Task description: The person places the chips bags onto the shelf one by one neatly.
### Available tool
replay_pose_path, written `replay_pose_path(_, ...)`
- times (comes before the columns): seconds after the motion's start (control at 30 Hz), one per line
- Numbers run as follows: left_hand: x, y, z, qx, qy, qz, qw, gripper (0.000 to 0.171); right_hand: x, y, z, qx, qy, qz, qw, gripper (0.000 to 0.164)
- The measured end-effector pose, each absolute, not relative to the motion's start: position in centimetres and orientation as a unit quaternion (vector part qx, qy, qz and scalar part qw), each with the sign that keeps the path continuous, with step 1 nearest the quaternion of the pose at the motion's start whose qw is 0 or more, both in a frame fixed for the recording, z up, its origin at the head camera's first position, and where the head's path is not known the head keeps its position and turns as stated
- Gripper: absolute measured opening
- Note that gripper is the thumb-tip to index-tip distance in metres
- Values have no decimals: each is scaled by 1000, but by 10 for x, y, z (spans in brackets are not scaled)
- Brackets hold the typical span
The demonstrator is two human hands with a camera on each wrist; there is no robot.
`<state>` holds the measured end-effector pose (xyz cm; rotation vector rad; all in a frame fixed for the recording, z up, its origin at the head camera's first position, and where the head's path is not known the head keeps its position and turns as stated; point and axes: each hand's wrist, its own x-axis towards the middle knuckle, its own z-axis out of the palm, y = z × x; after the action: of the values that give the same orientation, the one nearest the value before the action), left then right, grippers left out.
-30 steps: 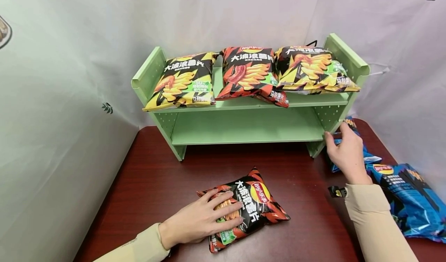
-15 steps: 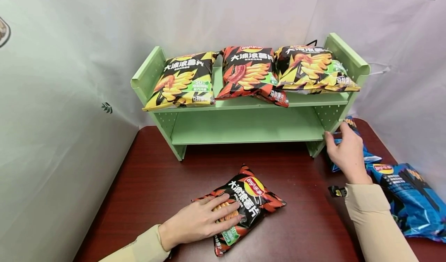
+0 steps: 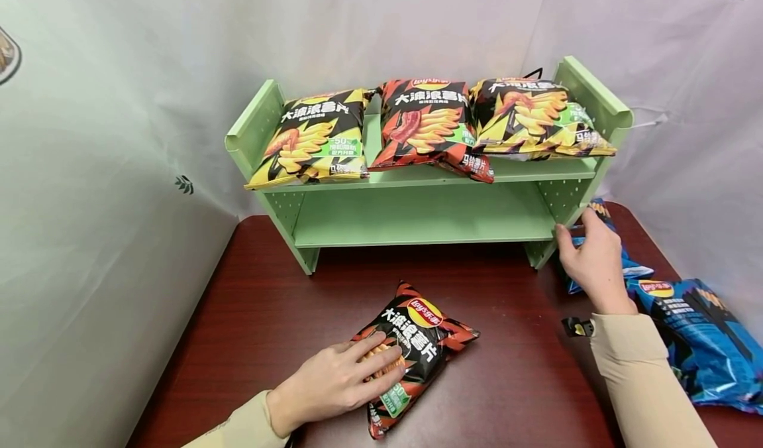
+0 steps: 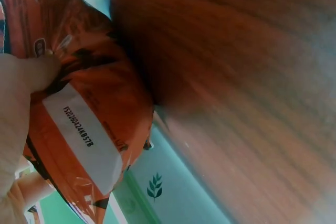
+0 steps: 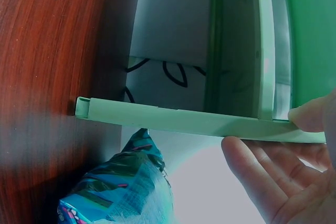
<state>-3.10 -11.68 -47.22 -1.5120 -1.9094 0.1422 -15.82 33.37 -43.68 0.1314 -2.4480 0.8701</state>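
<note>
My left hand (image 3: 334, 383) holds a red-and-black bag of potato chips (image 3: 424, 352) low over the dark table, fingers spread across its printed front. Seen from the left wrist, the thumb (image 4: 44, 69) lies against the bag's orange back, near a white label strip (image 4: 81, 135). At the right end of a light green two-tier shelf (image 3: 429, 215), my right hand (image 3: 596, 266) grips the side panel. In the right wrist view, the thumb (image 5: 310, 115) is on one side of the panel's edge (image 5: 173, 119) and the fingers (image 5: 252, 171) are on the other.
Across the top tier lie a yellow-and-black chip bag (image 3: 316, 136), a red one (image 3: 426, 123) and another yellow one (image 3: 527, 120). Blue chip bags (image 3: 703, 342) lie on the table right of the shelf, partly behind the right arm. White fabric walls (image 3: 113, 203) enclose the table.
In my left hand, the red chip bag has turned counterclockwise, its top end swinging leftward. The left hand has shifted slightly left. The right hand and shelf have stayed still.
</note>
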Motion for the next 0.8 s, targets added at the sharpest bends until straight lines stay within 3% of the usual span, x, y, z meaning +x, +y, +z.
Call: replay_pose_path(0.8,-35,-122,-427,-558,-701,37,442,29,-158,332,-436,48,-906,316,277,32)
